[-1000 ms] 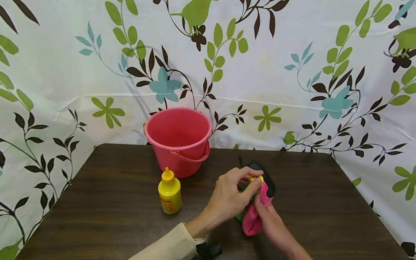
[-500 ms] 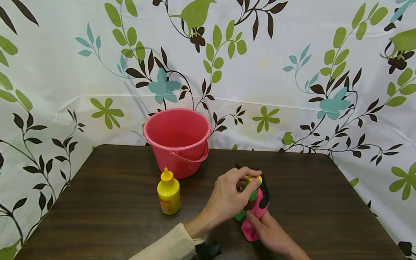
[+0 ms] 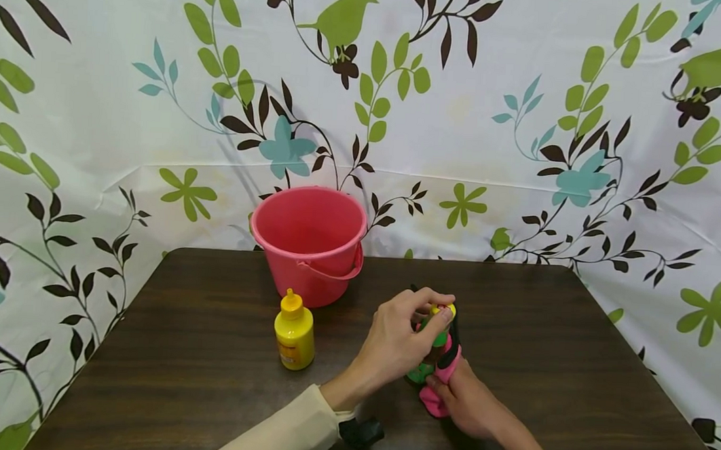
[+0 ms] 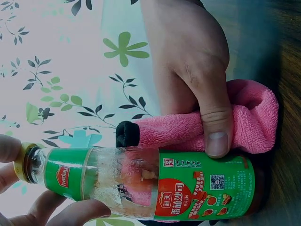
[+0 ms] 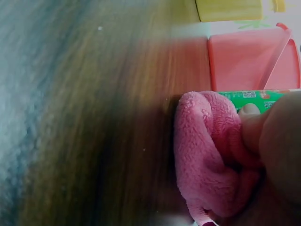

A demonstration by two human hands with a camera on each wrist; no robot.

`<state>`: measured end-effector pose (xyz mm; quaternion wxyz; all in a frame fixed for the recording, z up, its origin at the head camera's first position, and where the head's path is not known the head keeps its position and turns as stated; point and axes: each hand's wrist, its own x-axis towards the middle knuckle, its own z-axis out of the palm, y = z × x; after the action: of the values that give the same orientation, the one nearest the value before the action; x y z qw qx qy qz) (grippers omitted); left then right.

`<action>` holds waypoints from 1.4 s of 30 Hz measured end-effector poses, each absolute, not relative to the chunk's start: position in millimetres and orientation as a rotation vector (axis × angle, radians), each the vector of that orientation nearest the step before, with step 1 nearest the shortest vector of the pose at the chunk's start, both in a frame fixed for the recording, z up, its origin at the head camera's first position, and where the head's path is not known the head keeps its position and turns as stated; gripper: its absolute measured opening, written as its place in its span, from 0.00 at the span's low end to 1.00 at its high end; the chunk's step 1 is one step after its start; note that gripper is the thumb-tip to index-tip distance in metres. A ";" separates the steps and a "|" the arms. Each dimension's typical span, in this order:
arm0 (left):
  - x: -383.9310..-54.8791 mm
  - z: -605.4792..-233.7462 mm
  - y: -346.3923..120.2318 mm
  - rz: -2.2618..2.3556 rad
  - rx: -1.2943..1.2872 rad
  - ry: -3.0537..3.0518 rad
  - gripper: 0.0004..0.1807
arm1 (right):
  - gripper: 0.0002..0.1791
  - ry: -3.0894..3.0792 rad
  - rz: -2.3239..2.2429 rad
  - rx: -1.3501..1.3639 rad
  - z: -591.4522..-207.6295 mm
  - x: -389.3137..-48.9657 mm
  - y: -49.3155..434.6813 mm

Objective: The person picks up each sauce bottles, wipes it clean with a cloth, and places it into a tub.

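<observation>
A glass sauce bottle [image 4: 202, 188] with green labels and a yellow cap stands upright on the table. My left hand [image 3: 399, 329] pinches it at the cap and neck from above; in the left wrist view, fingers and thumb sit around the yellow cap [image 4: 21, 162]. My right hand [image 3: 470, 397] grips a pink, dark-edged cloth [image 4: 254, 117] and presses it around the bottle's right side. The right thumb lies over the cloth at the lower label. In the right wrist view, the bunched cloth [image 5: 202, 150] hangs close above the tabletop, and most of the bottle is hidden.
Left of my hands stands a yellow squeeze bottle [image 3: 295, 337] with a pointed cap. A pink bucket [image 3: 308, 283] with its handle down is behind it, near the table's [image 3: 207, 353] back edge. A patterned sheet [image 3: 450, 148] hangs behind the table.
My right hand has moved down the bottle and wrapped the cloth closer around it, exposing more green label. The cloth's dark part has folded in toward the bottle. My left hand stays at the cap.
</observation>
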<state>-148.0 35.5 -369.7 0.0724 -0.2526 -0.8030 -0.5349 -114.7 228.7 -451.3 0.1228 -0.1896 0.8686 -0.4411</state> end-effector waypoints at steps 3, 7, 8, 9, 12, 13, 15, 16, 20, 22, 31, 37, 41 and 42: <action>-148.5 -369.3 35.3 -1.608 -0.755 -2.418 0.13 | 0.10 2.434 -1.359 -0.533 -450.2 -115.8 227.8; -148.8 -368.8 35.1 -1.621 -0.757 -2.421 0.13 | 0.15 2.328 -1.443 -0.513 -449.2 -115.4 229.0; -148.7 -368.6 35.0 -1.622 -0.759 -2.421 0.13 | 0.16 2.326 -1.449 -0.513 -448.8 -115.2 229.6; -148.6 -368.5 34.8 -1.621 -0.760 -2.422 0.13 | 0.17 2.329 -1.450 -0.511 -448.2 -114.9 230.1; -148.5 -368.1 34.5 -1.614 -0.766 -2.422 0.13 | 0.20 2.330 -1.467 -0.460 -445.0 -113.7 231.5; -148.4 -368.0 34.5 -1.612 -0.767 -2.422 0.13 | 0.22 2.323 -1.480 -0.432 -443.5 -113.1 231.9; -148.3 -367.9 34.6 -1.610 -0.768 -2.422 0.13 | 0.24 2.310 -1.512 -0.377 -439.8 -111.9 232.3; -148.4 -368.1 34.7 -1.609 -0.770 -2.421 0.13 | 0.26 2.301 -1.531 -0.349 -437.5 -111.1 232.4; -148.5 -368.6 34.6 -1.608 -0.770 -2.420 0.13 | 0.28 2.299 -1.590 -0.260 -427.8 -109.5 231.4; -148.7 -368.8 34.2 -1.609 -0.774 -2.426 0.14 | 0.26 2.288 -1.621 -0.230 -422.5 -109.1 230.8; -148.3 -368.0 33.0 -1.626 -0.789 -2.451 0.15 | 0.23 2.247 -1.827 -0.129 -401.4 -104.7 225.4; -147.9 -366.8 32.6 -1.615 -0.801 -2.446 0.14 | 0.25 2.189 -1.912 -0.077 -390.2 -101.9 225.4; -147.9 -366.4 32.8 -1.607 -0.800 -2.452 0.14 | 0.27 2.134 -1.977 -0.056 -380.8 -100.4 225.7; -147.9 -366.5 32.9 -1.606 -0.802 -2.451 0.14 | 0.27 2.120 -1.992 -0.059 -378.4 -99.9 226.1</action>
<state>-147.9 32.9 -366.5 0.0518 -0.2637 -0.8056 -0.5280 -99.9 226.1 -378.4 0.1158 -0.0201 0.7237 -0.6801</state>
